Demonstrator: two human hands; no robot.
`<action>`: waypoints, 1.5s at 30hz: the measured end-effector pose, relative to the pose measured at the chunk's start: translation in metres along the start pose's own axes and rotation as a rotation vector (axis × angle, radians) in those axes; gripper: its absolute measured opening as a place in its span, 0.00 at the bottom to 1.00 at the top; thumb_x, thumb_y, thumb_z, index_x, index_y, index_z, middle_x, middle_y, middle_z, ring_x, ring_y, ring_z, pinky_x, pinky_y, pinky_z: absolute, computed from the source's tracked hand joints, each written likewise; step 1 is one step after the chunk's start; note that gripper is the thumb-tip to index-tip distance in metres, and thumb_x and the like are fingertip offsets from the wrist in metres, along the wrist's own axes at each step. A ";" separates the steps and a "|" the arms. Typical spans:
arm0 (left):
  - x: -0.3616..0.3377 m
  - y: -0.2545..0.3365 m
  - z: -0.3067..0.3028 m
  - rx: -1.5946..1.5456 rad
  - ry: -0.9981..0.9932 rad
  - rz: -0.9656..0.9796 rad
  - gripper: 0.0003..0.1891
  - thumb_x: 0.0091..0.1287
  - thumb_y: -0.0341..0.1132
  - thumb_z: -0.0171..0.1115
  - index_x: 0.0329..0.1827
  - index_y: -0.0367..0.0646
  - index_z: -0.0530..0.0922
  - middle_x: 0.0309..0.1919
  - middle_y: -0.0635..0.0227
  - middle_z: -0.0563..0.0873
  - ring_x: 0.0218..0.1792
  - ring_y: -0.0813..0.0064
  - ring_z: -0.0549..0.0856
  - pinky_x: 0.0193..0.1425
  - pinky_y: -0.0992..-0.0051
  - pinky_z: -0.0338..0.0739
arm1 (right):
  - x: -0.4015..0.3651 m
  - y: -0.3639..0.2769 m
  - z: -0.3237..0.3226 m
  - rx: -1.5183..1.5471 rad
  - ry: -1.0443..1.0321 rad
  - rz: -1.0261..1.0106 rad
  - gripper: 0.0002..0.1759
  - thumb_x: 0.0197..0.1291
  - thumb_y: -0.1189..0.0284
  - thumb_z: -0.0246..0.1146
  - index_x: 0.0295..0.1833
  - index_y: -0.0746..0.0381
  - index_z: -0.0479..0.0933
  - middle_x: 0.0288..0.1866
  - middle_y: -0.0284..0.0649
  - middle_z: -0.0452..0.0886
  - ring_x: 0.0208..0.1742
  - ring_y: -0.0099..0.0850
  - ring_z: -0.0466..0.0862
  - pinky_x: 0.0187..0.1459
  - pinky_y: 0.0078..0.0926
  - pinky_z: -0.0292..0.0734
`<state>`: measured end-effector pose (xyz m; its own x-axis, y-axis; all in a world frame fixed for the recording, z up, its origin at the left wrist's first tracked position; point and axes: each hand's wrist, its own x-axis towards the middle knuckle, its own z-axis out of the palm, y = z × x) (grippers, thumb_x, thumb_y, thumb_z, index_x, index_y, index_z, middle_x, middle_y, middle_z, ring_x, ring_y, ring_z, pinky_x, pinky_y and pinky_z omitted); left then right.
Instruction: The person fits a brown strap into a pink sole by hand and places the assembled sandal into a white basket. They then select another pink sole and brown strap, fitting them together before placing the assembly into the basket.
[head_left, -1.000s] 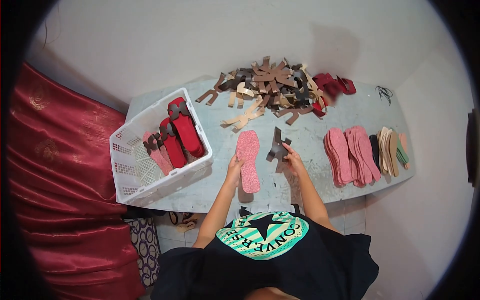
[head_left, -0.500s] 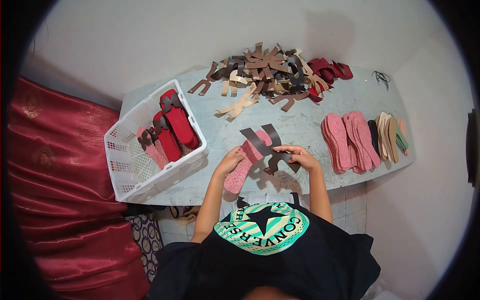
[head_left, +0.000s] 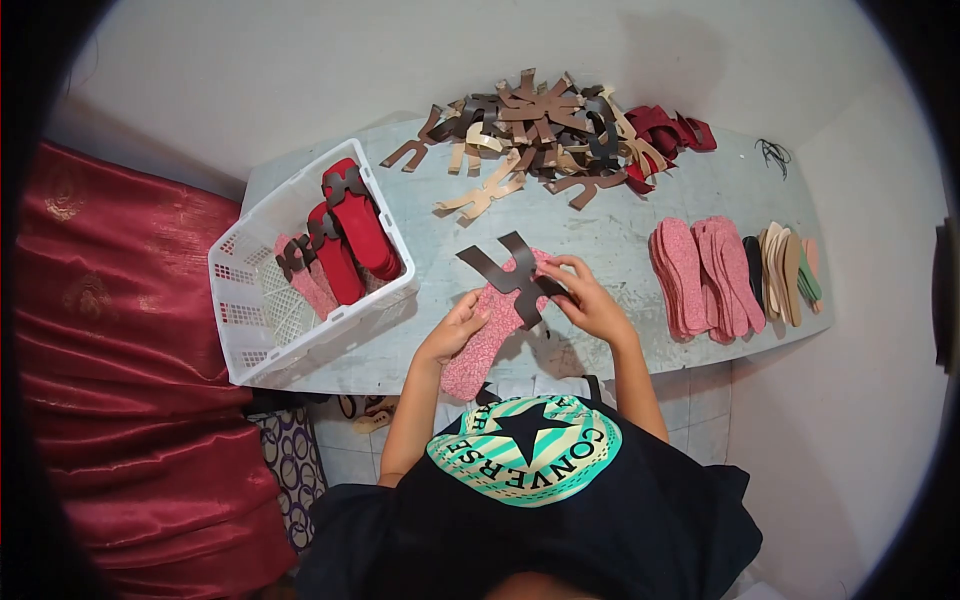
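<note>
My left hand [head_left: 455,330] grips a pink speckled insole [head_left: 482,335], held tilted above the near edge of the grey table [head_left: 600,240]. A dark brown strap piece [head_left: 510,275] lies across the insole's upper end, and my right hand [head_left: 590,300] pinches it there. Both hands are close together over the table's front middle.
A white plastic basket [head_left: 260,300] at the left holds red and pink insoles with straps fitted. A heap of brown, tan and red strap pieces [head_left: 550,130] lies at the back. Stacked pink, black and tan insoles [head_left: 725,275] lie at the right. Red fabric [head_left: 120,350] is at far left.
The insole lay flat on the table and the strap was beside it; now both are lifted, and the strap has been brought over onto the insole's upper end.
</note>
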<state>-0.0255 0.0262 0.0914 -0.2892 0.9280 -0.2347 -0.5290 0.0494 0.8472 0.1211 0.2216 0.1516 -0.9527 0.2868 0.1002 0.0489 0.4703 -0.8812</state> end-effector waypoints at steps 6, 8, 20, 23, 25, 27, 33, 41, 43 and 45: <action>-0.007 0.015 0.015 -0.095 0.060 0.034 0.25 0.67 0.28 0.52 0.66 0.37 0.57 0.57 0.60 0.74 0.53 0.73 0.78 0.57 0.74 0.72 | -0.003 0.004 0.003 0.024 0.208 -0.025 0.21 0.51 0.79 0.65 0.54 0.59 0.75 0.45 0.37 0.73 0.31 0.22 0.69 0.33 0.17 0.67; -0.006 0.017 0.017 -0.209 0.037 0.049 0.23 0.66 0.28 0.52 0.64 0.35 0.61 0.55 0.60 0.76 0.52 0.74 0.78 0.56 0.74 0.73 | -0.004 0.004 0.003 0.032 0.263 -0.031 0.20 0.50 0.77 0.67 0.52 0.60 0.77 0.43 0.35 0.73 0.31 0.22 0.69 0.33 0.18 0.67; 0.000 0.019 0.024 -0.067 0.165 -0.020 0.19 0.67 0.32 0.53 0.59 0.35 0.67 0.51 0.63 0.79 0.48 0.78 0.80 0.51 0.78 0.75 | -0.006 0.010 0.004 -0.026 0.353 -0.056 0.12 0.52 0.76 0.64 0.44 0.62 0.79 0.37 0.38 0.79 0.38 0.30 0.77 0.39 0.24 0.70; 0.001 0.021 0.026 -0.096 0.143 -0.037 0.19 0.68 0.32 0.53 0.61 0.35 0.66 0.52 0.63 0.78 0.49 0.78 0.79 0.53 0.78 0.74 | -0.006 0.008 0.001 0.007 0.334 -0.010 0.11 0.52 0.76 0.64 0.43 0.63 0.80 0.37 0.39 0.80 0.40 0.32 0.78 0.41 0.26 0.70; 0.002 0.024 0.030 -0.084 0.150 -0.018 0.20 0.68 0.32 0.52 0.61 0.35 0.66 0.52 0.64 0.78 0.50 0.78 0.79 0.53 0.78 0.74 | -0.006 0.011 0.000 0.036 0.326 -0.054 0.11 0.52 0.77 0.63 0.43 0.63 0.80 0.37 0.39 0.80 0.41 0.33 0.78 0.43 0.27 0.70; 0.001 0.026 0.034 -0.073 0.159 0.002 0.20 0.68 0.32 0.52 0.62 0.35 0.65 0.53 0.64 0.77 0.51 0.77 0.78 0.53 0.77 0.74 | -0.006 0.011 0.001 0.033 0.328 -0.061 0.10 0.52 0.77 0.63 0.43 0.63 0.80 0.37 0.39 0.80 0.41 0.33 0.78 0.43 0.27 0.70; 0.001 0.026 0.039 -0.058 0.173 0.007 0.22 0.68 0.33 0.52 0.63 0.35 0.64 0.55 0.64 0.76 0.52 0.77 0.78 0.55 0.77 0.73 | -0.007 0.012 0.001 0.050 0.335 -0.049 0.10 0.52 0.78 0.63 0.43 0.62 0.80 0.38 0.38 0.81 0.42 0.33 0.77 0.43 0.26 0.70; 0.002 0.029 0.042 0.045 0.161 0.022 0.22 0.69 0.32 0.52 0.63 0.34 0.63 0.57 0.64 0.74 0.55 0.79 0.74 0.58 0.79 0.68 | -0.009 0.014 0.000 0.065 0.344 -0.038 0.10 0.52 0.77 0.63 0.42 0.62 0.81 0.37 0.39 0.81 0.42 0.32 0.77 0.44 0.26 0.70; 0.004 0.022 0.039 0.018 0.155 0.026 0.21 0.68 0.32 0.52 0.62 0.34 0.65 0.55 0.65 0.75 0.54 0.79 0.75 0.58 0.79 0.69 | -0.009 0.013 0.000 0.047 0.355 -0.038 0.10 0.52 0.77 0.63 0.42 0.62 0.81 0.37 0.39 0.81 0.42 0.33 0.78 0.45 0.27 0.70; 0.004 0.022 0.038 -0.010 0.150 0.030 0.20 0.68 0.33 0.53 0.61 0.34 0.67 0.54 0.65 0.77 0.53 0.79 0.76 0.57 0.79 0.69 | -0.009 0.014 0.001 0.055 0.353 -0.035 0.10 0.52 0.77 0.63 0.42 0.62 0.81 0.37 0.39 0.81 0.42 0.33 0.78 0.45 0.27 0.70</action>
<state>-0.0083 0.0448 0.1273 -0.4208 0.8634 -0.2783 -0.5258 0.0178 0.8504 0.1301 0.2248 0.1379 -0.7905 0.5469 0.2758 -0.0075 0.4416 -0.8972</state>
